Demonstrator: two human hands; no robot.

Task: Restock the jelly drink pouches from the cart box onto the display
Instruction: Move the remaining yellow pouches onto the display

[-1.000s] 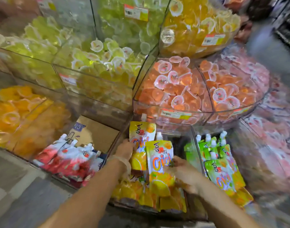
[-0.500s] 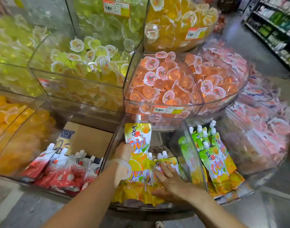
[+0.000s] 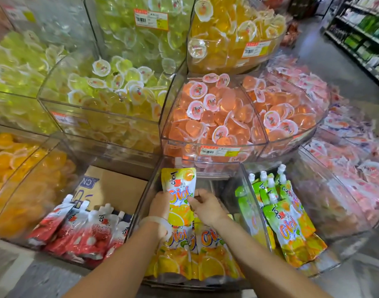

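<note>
A yellow orange-flavour jelly pouch (image 3: pixel 180 186) with a white cap stands upright in the middle clear bin (image 3: pixel 208 171) of the display. My left hand (image 3: pixel 161 205) grips its left edge and my right hand (image 3: pixel 205 206) pinches its right edge. Below my wrists, several more yellow pouches (image 3: pixel 208 254) lie flat in the same bin. The cart box is out of view.
Green pouches (image 3: pixel 285 220) fill the bin to the right, red and white pouches (image 3: pixel 81 231) the bin to the left, with a cardboard box (image 3: pixel 117 186) behind them. Tiers of jelly cups (image 3: pixel 216 112) rise above. An aisle with shelves (image 3: pixel 365 33) runs at the far right.
My right hand has left the flat pouches and risen to pinch the upright pouch's right edge. The left hand has kept its hold.
</note>
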